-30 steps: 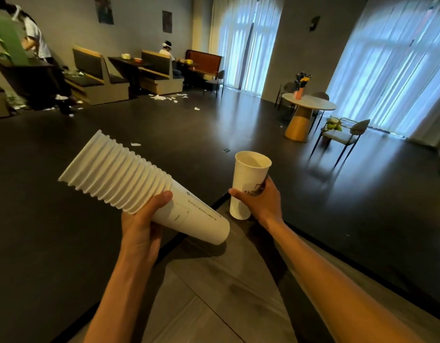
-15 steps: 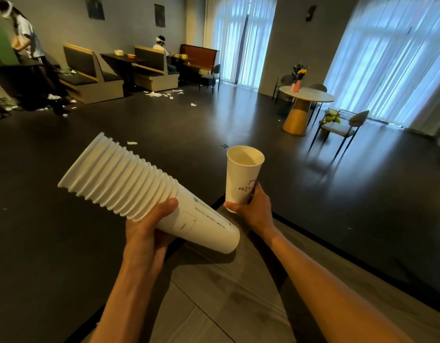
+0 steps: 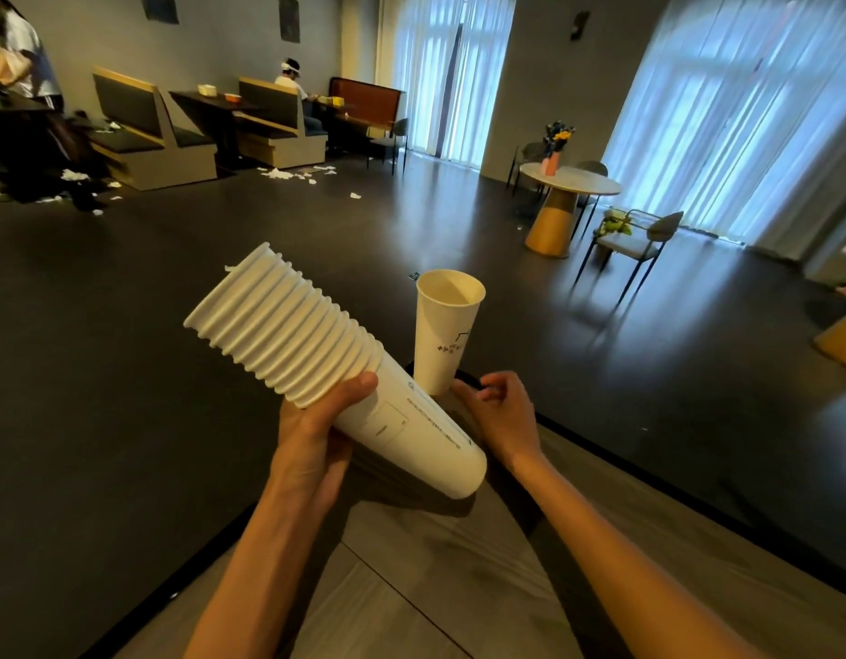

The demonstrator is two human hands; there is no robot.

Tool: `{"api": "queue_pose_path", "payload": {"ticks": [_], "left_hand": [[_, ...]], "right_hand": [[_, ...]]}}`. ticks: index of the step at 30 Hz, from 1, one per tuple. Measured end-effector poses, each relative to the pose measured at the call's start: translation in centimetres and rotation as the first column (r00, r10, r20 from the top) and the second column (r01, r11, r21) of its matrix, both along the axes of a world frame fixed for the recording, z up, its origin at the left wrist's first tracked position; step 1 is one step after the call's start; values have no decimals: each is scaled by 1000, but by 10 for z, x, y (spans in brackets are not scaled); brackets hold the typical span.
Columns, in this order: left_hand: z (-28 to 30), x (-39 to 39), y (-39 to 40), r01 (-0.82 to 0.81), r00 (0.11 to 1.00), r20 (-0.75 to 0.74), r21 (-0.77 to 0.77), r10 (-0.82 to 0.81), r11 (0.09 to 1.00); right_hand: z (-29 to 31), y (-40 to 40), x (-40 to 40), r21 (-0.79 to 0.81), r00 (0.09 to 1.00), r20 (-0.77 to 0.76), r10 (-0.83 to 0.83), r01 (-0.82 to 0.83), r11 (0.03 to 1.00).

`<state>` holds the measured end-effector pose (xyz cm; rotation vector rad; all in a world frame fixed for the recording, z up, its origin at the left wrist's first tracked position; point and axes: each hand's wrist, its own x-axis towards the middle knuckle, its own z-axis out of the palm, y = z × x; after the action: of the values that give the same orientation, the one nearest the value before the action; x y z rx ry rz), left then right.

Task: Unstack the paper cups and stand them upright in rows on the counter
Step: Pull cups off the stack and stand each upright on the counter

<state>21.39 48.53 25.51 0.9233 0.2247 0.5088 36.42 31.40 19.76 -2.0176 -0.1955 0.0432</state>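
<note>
A long stack of white paper cups (image 3: 316, 359) lies tilted, rims up to the left and base down to the right, and my left hand (image 3: 316, 435) grips it around the middle. One single white paper cup (image 3: 447, 332) stands upright at the far corner of the grey wooden counter (image 3: 440, 577). My right hand (image 3: 499, 413) sits just to the right of that cup's base, fingers loosely curled and apart, holding nothing. The cup's foot is partly hidden behind the stack.
The counter's black edge (image 3: 649, 473) drops off to a dark floor on the far sides. Beyond are a round table (image 3: 568, 183) with flowers, a chair (image 3: 635, 244), booth seating with people, and scraps of paper on the floor.
My right hand set the single cup down at the counter corner and let go of it, drawing back a little. The stack in my left hand stayed about where it was.
</note>
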Motion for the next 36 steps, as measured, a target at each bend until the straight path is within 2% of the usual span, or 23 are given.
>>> {"api": "queue_pose_path", "payload": {"ticks": [1, 3, 6, 8, 10, 15, 18, 21, 26, 28, 31, 36], "left_hand": [[1, 0, -4, 13, 1000, -11, -35, -14, 999], [0, 0, -12, 46, 998, -36, -87, -49, 995], [0, 1, -25, 88, 995, -42, -139, -94, 986], [-1, 1, -29, 95, 994, -39, -189, -104, 977], [0, -1, -30, 95, 994, -36, -197, -104, 976], [9, -5, -29, 78, 997, 28, -20, -78, 997], [12, -6, -26, 63, 996, 57, 9, -63, 998], [21, -11, -23, -9, 998, 70, 80, 3, 997], [34, -20, -12, -118, 988, 120, 154, 100, 981], [42, -24, -1, -136, 977, 179, 90, 118, 987], [52, -32, 18, -102, 959, 256, -88, 122, 991], [57, -48, 46, -123, 937, 257, -394, 237, 911]], "right_hand": [[8, -8, -12, 41, 998, -46, 48, -46, 998], [29, -22, -34, 93, 952, -172, 253, -240, 966], [58, -36, -57, 115, 804, -322, 500, -491, 863], [68, -39, -63, -33, 764, -351, 542, -588, 808], [73, -41, -66, -201, 773, -309, 554, -622, 757], [69, -38, -72, -307, 814, -106, 571, -573, 760], [61, -32, -74, -387, 850, 90, 519, -450, 805], [54, -24, -74, -482, 840, 280, 465, -296, 825], [52, -9, -72, -545, 856, 306, 417, -202, 813], [45, -13, -67, -545, 875, 294, 385, -178, 819], [34, -16, -61, -471, 916, 255, 309, -162, 867], [25, 0, -61, -278, 940, 193, 283, -224, 934]]}}
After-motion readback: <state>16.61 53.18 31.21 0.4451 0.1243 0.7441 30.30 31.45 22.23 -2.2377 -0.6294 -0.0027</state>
